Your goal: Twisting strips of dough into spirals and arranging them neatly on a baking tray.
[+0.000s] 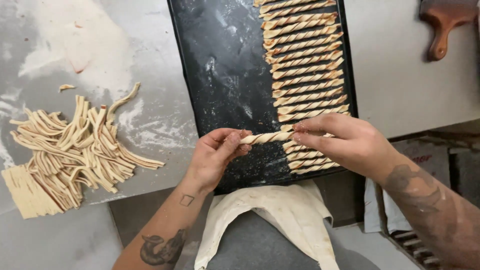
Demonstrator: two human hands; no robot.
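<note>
One twisted dough stick (pixel 266 137) pinched at both ends: left hand (pixel 215 155) fingers closed, right hand (pixel 345 140) fingers closed. Roughly twenty twists (pixel 306 65) on one black tray (pixel 225 75); one strip pile (pixel 75 150) at left.

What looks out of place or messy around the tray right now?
Little stands out. The twisted strip between the left hand and right hand looks intact. Flour dusts the dark tray. One small dough scrap lies apart from the cut strips.

A floured grey counter (pixel 150 65) carries a heap of cut dough strips (pixel 75 150), a black baking tray (pixel 225 75) and, seemingly, a wooden board (pixel 445 25).
</note>
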